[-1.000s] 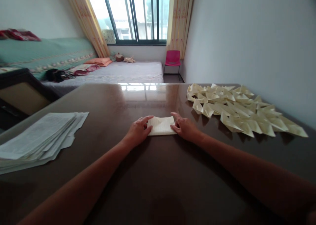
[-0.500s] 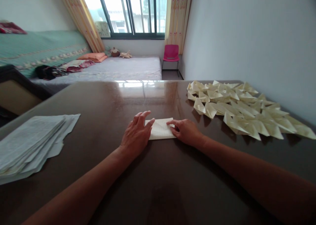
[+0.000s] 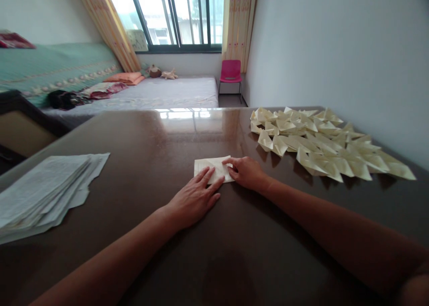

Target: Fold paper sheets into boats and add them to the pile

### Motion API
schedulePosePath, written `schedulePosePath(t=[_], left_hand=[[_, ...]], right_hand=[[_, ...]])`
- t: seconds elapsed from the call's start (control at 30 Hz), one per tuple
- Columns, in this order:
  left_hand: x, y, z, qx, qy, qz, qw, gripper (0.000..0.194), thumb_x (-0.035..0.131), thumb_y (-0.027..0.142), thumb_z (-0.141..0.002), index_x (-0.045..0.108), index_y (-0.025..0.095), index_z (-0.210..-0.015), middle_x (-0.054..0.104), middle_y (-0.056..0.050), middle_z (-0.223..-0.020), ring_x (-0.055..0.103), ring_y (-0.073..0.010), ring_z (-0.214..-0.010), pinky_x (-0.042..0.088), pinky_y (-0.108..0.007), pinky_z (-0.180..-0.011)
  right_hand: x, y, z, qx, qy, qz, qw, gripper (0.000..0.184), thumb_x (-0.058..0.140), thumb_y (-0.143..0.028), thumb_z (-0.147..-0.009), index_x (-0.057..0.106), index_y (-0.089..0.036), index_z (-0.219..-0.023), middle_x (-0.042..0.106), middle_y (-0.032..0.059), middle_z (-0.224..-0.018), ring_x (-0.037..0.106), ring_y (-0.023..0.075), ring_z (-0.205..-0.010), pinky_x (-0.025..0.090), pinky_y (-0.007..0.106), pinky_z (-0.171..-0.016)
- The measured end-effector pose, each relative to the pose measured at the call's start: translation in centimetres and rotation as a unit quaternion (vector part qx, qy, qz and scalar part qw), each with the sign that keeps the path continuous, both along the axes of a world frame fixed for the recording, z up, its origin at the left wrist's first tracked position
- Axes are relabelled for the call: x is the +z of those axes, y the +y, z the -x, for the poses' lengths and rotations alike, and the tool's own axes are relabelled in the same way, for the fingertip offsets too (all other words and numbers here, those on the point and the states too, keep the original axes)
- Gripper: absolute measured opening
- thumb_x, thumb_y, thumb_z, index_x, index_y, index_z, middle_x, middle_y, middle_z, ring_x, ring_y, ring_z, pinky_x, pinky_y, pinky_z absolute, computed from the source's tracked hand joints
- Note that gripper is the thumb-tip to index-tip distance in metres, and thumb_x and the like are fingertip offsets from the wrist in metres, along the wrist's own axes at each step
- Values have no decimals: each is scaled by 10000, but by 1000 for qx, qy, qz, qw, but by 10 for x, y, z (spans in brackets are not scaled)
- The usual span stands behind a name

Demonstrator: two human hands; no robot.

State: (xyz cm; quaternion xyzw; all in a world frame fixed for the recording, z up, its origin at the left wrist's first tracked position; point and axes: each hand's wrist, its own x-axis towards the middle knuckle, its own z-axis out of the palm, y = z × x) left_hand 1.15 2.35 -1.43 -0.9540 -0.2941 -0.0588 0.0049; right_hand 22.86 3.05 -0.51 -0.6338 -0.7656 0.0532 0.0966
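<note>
Inspected one folded paper [image 3: 217,163], pale cream, lying on the glossy brown worktop [image 3: 144,154] and partly covered by both hands; taken as reference for all places below.

Observed left hand [image 3: 192,201] palm down at the near edge of the folded paper, with fingers spread, some fingertips laid on its upper face, and with thumb off it, low over the worktop. Observed right hand [image 3: 247,172] at the right end of the folded paper, with index finger stretched onto its far right part and remaining fingers curled in by the right edge. Unable to tell from this view whether pinching the folded paper there or only pressing on it.

Recorded to the right of the folded paper and partly beyond it: a large group of cream paper shapes [image 3: 330,145], pointed, set close together, some overlapping. Recorded well to the left of the folded paper: a stack of thin pale sheets [image 3: 36,189] with uneven edges, apart from both hands.

Logged beyond the folded paper, past the far side of the worktop: a bed [image 3: 187,91] with pale cover, a pink chair [image 3: 230,72] slightly to the right, and farther off a dark-framed window [image 3: 176,24].
</note>
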Motion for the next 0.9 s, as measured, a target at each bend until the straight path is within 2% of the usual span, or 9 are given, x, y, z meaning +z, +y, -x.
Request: schedulePosePath(t=[0.07, 0.13, 0.27, 0.37, 0.47, 0.6, 0.7, 0.8, 0.9], left_hand=[[3, -1, 0, 1, 12, 17, 1000, 503, 327, 413, -976, 342, 224, -1442, 271, -127, -1536, 212, -288, -1424, 268, -433, -1140], [5, -3, -1, 5, 16, 25, 1000, 501, 320, 414, -978, 338, 230, -1444, 250, -117, -1546, 197, -288, -1428, 248, -434, -1146], [6, -4, -2, 7, 24, 27, 999, 520, 323, 400, -977, 304, 211, -1461, 255, -129, -1542, 186, -293, -1429, 246, -433, -1147], [6, -2, -1, 1, 22, 15, 1000, 507, 337, 379, -974, 351, 178, -1439, 316, -150, -1512, 229, -293, -1418, 282, -429, -1134], [6, 2, 3, 11, 17, -26, 999, 435, 368, 317, -969, 474, 138, -1351, 443, -166, -1431, 367, -279, -1359, 359, -423, -1094], [7, 7, 7, 20, 32, -97, 995, 325, 442, 171, -931, 581, 125, -1221, 585, -157, -1289, 535, -258, -1216, 487, -376, -976], [7, 9, 8, -3, 34, -125, 992, 337, 500, 83, -879, 588, 133, -1201, 617, -146, -1244, 577, -252, -1163, 528, -356, -914], [5, 13, 9, -12, 28, -141, 990, 321, 507, 90, -880, 590, 119, -1188, 646, -134, -1199, 603, -245, -1118, 543, -335, -869], [3, 19, 11, -8, 7, -141, 990, 266, 486, 134, -904, 614, 124, -1137, 668, -116, -1158, 620, -224, -1077, 534, -327, -870]], right_hand=[[2, -2, -3, 10, 4, -16, 1000, 340, 446, -362, -913, 622, -313, -1200, 730, 51, -928, 666, 209, -825, 428, 283, -690], [6, -5, -6, 51, 22, -49, 997, 332, 418, -355, -941, 639, -281, -1177, 710, 59, -987, 648, 186, -840, 424, 272, -713], [14, -12, -15, 237, 23, -76, 968, 284, 450, -329, -950, 691, -245, -1073, 676, 61, -968, 587, 162, -899, 405, 253, -766], [20, -15, -20, 305, -45, -70, 949, 272, 456, -318, -954, 699, -215, -1025, 667, 70, -928, 561, 162, -862, 386, 261, -732], [27, -16, -22, 320, -119, -61, 938, 282, 445, -314, -961, 703, -201, -945, 666, 73, -907, 551, 164, -825, 351, 269, -682], [32, -20, -20, 289, -168, -63, 940, 290, 439, -267, -956, 697, -173, -863, 667, 83, -888, 559, 180, -843, 333, 298, -719], [31, -22, -18, 263, -163, -55, 949, 281, 470, -328, -936, 700, -171, -897, 668, 94, -915, 566, 196, -873, 332, 308, -749], [28, -21, -17, 252, -134, -56, 957, 299, 517, -427, -901, 693, -205, -997, 667, 86, -980, 560, 206, -904, 326, 311, -763], [23, -17, -18, 253, -123, -90, 956, 244, 497, -352, -925, 676, -221, -1026, 665, 71, -1027, 533, 207, -952, 303, 316, -770]])
